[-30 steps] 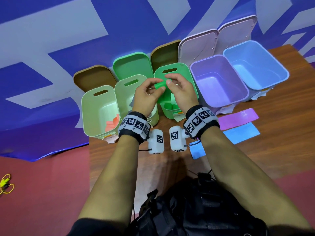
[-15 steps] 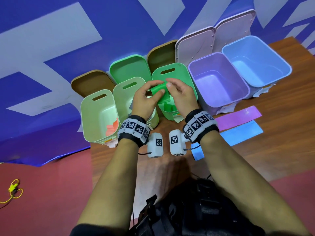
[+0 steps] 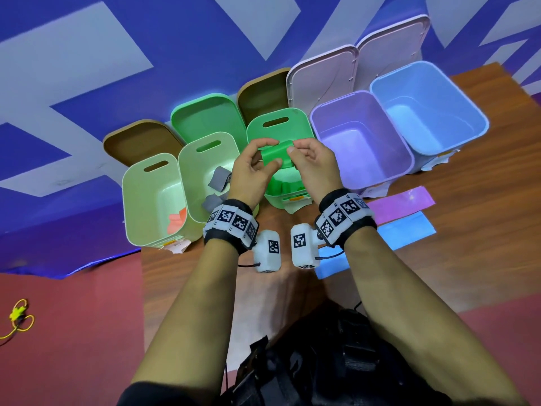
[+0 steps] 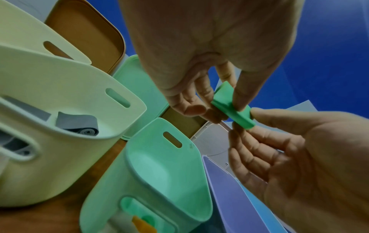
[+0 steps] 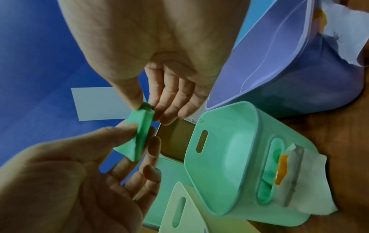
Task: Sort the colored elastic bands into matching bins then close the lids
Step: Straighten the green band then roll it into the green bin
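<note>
A folded green elastic band (image 3: 276, 156) hangs above the open green bin (image 3: 254, 133), pinched from both sides. My left hand (image 3: 268, 152) pinches its left end between thumb and fingers. My right hand (image 3: 294, 150) pinches the right end with thumb and index fingertip. In the left wrist view the green band (image 4: 233, 108) is a thick folded strip above the green bin (image 4: 139, 157). The right wrist view shows the green band (image 5: 139, 134) held the same way beside the green bin (image 5: 257, 126). More green material lies in the bin's bottom.
Left of the green bin stand two pale green bins, one holding grey bands (image 3: 218, 177), one an orange band (image 3: 177, 221). A purple bin (image 3: 314, 127) and a blue bin (image 3: 486, 124) stand to the right, all lids open. A purple band (image 3: 401, 203) and blue bands (image 3: 407, 230) lie on the table.
Both hands keep hold of the green band over the green bin. It now shows as a broader folded packet, and the left thumb has moved onto its near face.
</note>
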Motion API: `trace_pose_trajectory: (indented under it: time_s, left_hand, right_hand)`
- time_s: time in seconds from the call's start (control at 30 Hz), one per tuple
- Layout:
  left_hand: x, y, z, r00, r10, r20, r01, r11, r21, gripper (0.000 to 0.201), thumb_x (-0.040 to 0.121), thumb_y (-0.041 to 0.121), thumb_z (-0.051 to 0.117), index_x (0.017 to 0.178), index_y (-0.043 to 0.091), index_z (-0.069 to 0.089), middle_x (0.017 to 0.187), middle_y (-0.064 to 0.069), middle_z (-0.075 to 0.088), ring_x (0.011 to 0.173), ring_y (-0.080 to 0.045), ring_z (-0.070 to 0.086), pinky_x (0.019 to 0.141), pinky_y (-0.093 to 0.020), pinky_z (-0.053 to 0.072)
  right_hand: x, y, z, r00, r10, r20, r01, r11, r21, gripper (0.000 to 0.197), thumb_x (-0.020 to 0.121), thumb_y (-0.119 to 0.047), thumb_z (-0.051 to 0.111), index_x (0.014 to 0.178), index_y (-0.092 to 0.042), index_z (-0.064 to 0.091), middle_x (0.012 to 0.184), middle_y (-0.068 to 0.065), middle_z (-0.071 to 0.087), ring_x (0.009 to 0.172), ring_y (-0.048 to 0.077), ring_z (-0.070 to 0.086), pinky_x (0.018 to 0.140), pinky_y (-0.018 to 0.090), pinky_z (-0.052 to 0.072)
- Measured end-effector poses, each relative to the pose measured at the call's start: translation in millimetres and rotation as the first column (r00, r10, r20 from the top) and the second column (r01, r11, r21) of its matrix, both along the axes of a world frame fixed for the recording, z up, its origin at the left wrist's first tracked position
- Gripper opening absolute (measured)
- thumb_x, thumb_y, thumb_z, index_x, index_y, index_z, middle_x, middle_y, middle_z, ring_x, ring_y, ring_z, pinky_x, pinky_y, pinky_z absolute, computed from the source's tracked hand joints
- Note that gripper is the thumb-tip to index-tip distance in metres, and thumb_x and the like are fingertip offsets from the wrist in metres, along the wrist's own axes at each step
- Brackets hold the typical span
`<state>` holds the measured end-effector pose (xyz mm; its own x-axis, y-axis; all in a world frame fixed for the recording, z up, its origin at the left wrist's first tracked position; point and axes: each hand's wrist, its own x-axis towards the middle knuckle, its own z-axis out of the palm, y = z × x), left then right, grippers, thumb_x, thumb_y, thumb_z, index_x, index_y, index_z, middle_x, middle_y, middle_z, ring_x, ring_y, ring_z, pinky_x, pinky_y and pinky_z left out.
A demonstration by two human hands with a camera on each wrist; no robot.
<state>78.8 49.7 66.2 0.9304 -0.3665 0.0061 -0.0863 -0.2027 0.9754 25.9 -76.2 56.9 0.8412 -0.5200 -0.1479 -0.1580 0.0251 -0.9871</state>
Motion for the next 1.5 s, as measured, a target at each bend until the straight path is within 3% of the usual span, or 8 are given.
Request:
trace_pose_trajectory:
  time_s: [0.13, 0.2, 0.63, 0.77, 0.93, 1.13, 1.23, 1.5]
  left_hand:
    - [-7.5, -17.0, -4.3, 0.997, 0.048, -0.057, -0.048, 0.999, 0.001, 0.018, 0.087, 0.013, 0.070, 0.104, 0.019, 0.066, 0.087, -0.004, 0.065, 0.074, -0.013, 0.056, 0.065, -0.021, 0.043]
    - [-13.9, -26.3, -4.6, 0.991, 0.094, -0.098, -0.094, 0.996, 0.003, 0.013, 0.090, 0.014, 0.070, 0.102, 0.016, 0.066, 0.089, -0.011, 0.064, 0.070, -0.009, 0.060, 0.064, -0.016, 0.044]
    - [-23.6, -45.3, -13.6, 0.968, 0.178, -0.174, -0.176, 0.984, 0.031, 0.019, 0.091, 0.009, 0.068, 0.108, 0.011, 0.062, 0.084, -0.007, 0.058, 0.071, -0.010, 0.060, 0.064, -0.015, 0.045]
    - [-21.1, -43.4, -16.5, 0.981, 0.152, -0.124, -0.149, 0.988, 0.035, 0.021, 0.092, 0.010, 0.066, 0.113, 0.012, 0.063, 0.066, -0.005, 0.046, 0.069, -0.019, 0.054, 0.062, -0.016, 0.044]
    - [-13.1, -41.2, -23.1, 0.983, 0.096, -0.155, -0.092, 0.995, 0.032, 0.013, 0.095, 0.016, 0.065, 0.107, 0.017, 0.068, 0.069, -0.003, 0.058, 0.070, -0.012, 0.061, 0.065, -0.016, 0.047]
    - [2.4, -36.1, -39.3, 0.988, 0.026, -0.153, -0.005, 0.990, 0.139, 0.027, 0.087, 0.014, 0.064, 0.089, 0.040, 0.073, 0.106, -0.002, 0.069, 0.092, -0.017, 0.067, 0.089, -0.032, 0.053]
    - [10.6, -36.3, -47.0, 0.992, -0.049, -0.113, 0.074, 0.971, 0.229, 0.037, 0.084, 0.005, 0.061, 0.086, 0.040, 0.071, 0.098, -0.002, 0.066, 0.087, -0.019, 0.064, 0.083, -0.036, 0.053]
    - [21.6, -28.5, -68.7, 0.981, -0.096, -0.167, 0.142, 0.946, 0.291, 0.035, 0.086, -0.001, 0.055, 0.092, 0.028, 0.071, 0.090, 0.003, 0.066, 0.074, -0.008, 0.060, 0.072, -0.014, 0.045]
  right_hand:
    - [-4.1, -18.2, -3.7, 0.998, 0.048, -0.032, -0.048, 0.999, -0.009, 0.023, 0.091, -0.029, 0.061, 0.114, -0.028, 0.063, 0.104, -0.005, 0.067, 0.100, 0.016, 0.065, 0.095, 0.041, 0.053]
    - [-7.0, -27.1, -4.1, 0.995, 0.095, -0.028, -0.096, 0.995, -0.025, 0.028, 0.090, -0.023, 0.060, 0.118, -0.030, 0.064, 0.111, -0.004, 0.065, 0.103, 0.015, 0.064, 0.096, 0.041, 0.053]
    - [-7.6, -49.8, -12.1, 0.980, 0.152, -0.131, -0.159, 0.986, -0.044, 0.018, 0.095, -0.028, 0.062, 0.109, -0.016, 0.062, 0.098, 0.004, 0.071, 0.079, 0.014, 0.071, 0.087, 0.041, 0.057]
    - [-7.6, -48.4, -12.7, 0.975, 0.182, -0.129, -0.184, 0.983, -0.004, 0.026, 0.092, -0.035, 0.064, 0.116, -0.023, 0.064, 0.098, 0.002, 0.070, 0.080, 0.013, 0.070, 0.088, 0.038, 0.056]
    - [-1.2, -45.9, -16.7, 0.976, 0.137, -0.167, -0.150, 0.987, -0.065, 0.014, 0.091, -0.028, 0.067, 0.103, -0.026, 0.061, 0.088, 0.003, 0.069, 0.078, 0.018, 0.071, 0.088, 0.046, 0.056]
    - [-2.0, -45.5, -27.2, 0.960, 0.110, -0.258, -0.165, 0.965, -0.204, 0.017, 0.088, -0.033, 0.072, 0.097, -0.028, 0.059, 0.082, 0.005, 0.067, 0.079, 0.019, 0.068, 0.076, 0.030, 0.053]
    - [-2.1, -41.6, -33.5, 0.941, 0.093, -0.325, -0.177, 0.955, -0.239, 0.017, 0.087, -0.030, 0.074, 0.094, -0.028, 0.059, 0.080, 0.002, 0.063, 0.082, 0.021, 0.066, 0.073, 0.026, 0.048]
    - [2.3, -28.1, -36.0, 0.901, 0.035, -0.432, -0.185, 0.932, -0.310, 0.023, 0.083, -0.022, 0.078, 0.103, -0.019, 0.065, 0.077, -0.007, 0.061, 0.072, 0.003, 0.056, 0.065, 0.011, 0.040]
